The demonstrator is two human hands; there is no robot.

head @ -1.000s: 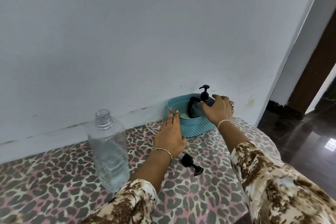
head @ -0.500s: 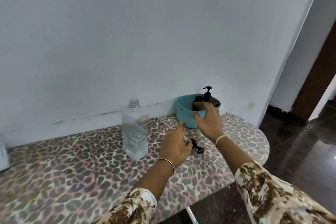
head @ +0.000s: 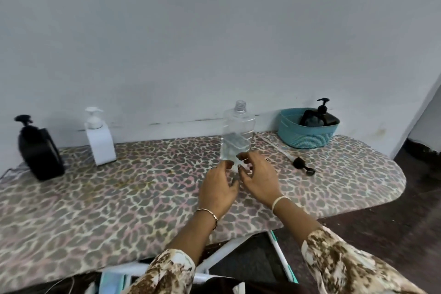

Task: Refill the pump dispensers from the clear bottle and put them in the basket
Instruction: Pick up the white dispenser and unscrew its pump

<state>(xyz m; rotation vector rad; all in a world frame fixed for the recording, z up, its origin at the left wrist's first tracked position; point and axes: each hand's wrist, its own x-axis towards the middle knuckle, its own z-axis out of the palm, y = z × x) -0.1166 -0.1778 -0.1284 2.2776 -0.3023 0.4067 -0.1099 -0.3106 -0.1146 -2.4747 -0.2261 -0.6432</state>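
Both hands [head: 218,190] back from basket [head: 307,132]; now near clear bottle [head: 236,136]

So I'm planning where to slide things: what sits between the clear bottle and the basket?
In the head view, a loose black pump head lies on the patterned cover between the clear bottle and the teal basket, slightly nearer the person.

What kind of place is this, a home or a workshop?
Most likely a room in a home. The work surface looks like an ironing board with a leopard-print cover, set against a plain painted wall. Household pump dispensers, one white, and a small teal basket stand on it.
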